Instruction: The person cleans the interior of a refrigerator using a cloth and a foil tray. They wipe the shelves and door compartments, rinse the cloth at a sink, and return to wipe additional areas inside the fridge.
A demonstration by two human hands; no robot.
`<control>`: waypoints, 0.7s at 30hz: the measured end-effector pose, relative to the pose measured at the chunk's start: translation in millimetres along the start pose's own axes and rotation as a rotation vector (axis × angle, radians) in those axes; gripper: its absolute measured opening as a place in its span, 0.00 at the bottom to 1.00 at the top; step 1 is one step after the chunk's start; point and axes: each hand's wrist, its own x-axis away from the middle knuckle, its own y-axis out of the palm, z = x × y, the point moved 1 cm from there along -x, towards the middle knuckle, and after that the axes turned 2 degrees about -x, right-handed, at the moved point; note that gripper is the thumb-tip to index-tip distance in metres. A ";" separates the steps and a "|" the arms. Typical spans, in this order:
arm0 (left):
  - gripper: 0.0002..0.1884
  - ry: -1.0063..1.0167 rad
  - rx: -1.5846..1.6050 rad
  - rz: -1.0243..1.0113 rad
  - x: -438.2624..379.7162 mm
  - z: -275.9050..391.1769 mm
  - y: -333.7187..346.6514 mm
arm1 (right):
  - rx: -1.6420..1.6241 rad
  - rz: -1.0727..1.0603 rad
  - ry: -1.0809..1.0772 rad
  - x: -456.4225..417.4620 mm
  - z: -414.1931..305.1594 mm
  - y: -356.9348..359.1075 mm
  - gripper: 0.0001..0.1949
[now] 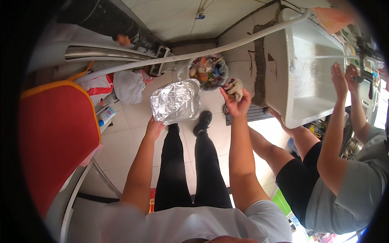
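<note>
My left hand [155, 129] grips the near edge of a rectangular aluminium foil tray [176, 101], which is held above the tiled floor. In my right hand [238, 104] is a crumpled, pale cloth-like item [235, 90] with dark parts; its exact kind cannot be told. Just beyond my hands stands a lined waste bin [227, 71], filled with food scraps and wrappers. The tray's corner is close to the bin's near left side in the picture.
At the right, another person [340, 179] has both hands over a white sink [291, 115]. A pale hose [212, 53] crosses in front. At the left are a red panel with orange edging [60, 136], a white plastic bag [129, 86], a bottle [107, 116] and a power strip [159, 60].
</note>
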 end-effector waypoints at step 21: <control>0.28 0.032 0.017 -0.102 39.7 -3.4 55.2 | 1.075 0.475 -0.354 -23.1 -272.5 86.3 0.13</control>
